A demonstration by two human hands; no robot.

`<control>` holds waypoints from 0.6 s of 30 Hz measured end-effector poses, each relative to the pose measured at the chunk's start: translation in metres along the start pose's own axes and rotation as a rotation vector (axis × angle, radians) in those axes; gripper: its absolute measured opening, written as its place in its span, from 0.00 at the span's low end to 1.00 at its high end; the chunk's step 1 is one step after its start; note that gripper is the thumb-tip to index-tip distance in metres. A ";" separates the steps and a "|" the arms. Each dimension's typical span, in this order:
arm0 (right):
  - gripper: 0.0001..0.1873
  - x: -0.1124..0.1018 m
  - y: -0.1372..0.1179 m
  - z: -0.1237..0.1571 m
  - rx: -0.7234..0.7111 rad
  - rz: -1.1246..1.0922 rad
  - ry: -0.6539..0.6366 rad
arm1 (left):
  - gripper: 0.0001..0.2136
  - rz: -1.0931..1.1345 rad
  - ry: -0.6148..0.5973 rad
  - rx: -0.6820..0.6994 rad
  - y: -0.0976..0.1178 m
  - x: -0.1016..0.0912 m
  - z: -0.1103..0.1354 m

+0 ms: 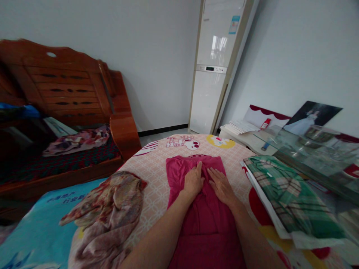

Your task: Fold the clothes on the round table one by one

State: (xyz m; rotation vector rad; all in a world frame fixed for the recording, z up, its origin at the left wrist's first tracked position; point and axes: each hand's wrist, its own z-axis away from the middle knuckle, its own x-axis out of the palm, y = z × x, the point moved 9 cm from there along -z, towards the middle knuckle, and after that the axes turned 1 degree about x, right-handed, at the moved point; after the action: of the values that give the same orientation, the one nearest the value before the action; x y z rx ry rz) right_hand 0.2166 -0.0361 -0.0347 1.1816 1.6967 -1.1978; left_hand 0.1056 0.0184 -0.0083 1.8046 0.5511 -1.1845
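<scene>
A magenta garment (207, 231) lies in a long narrow shape on a table covered with a patterned pink cloth (154, 168). Near the garment's far end, my left hand (194, 180) rests on the fabric with its fingers reaching forward. Beside it, my right hand (220, 184) lies flat on the same garment, fingers stretched out. Both palms face down, and neither hand grips anything. To the left is a crumpled patterned cloth in brown and mauve (112, 213). On the right sits a folded green plaid shirt (283, 190) on a white sheet.
A carved wooden sofa (64, 86) stands at the left, with a floral cloth (81, 140) on its seat. A blue printed bag (53, 209) lies at the lower left. A glass shelf (308, 157) borders the right side. A tall white air conditioner (209, 97) stands behind.
</scene>
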 end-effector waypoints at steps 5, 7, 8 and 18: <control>0.27 0.001 0.002 0.001 0.002 -0.011 0.020 | 0.31 -0.062 -0.001 0.014 0.006 -0.004 0.003; 0.27 0.001 0.003 0.000 0.002 -0.013 0.025 | 0.28 -0.085 -0.038 0.039 0.011 -0.002 0.003; 0.27 0.002 0.003 0.000 0.003 -0.012 0.028 | 0.27 -0.094 -0.055 0.049 0.013 -0.001 0.004; 0.27 -0.001 0.002 0.000 0.000 -0.012 0.028 | 0.22 0.135 0.096 -0.053 0.001 -0.014 0.000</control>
State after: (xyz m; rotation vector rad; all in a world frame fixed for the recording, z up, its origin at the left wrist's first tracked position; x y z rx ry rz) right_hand 0.2191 -0.0360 -0.0348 1.1951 1.7266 -1.1942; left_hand 0.0997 0.0192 0.0049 1.8310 0.5018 -0.9874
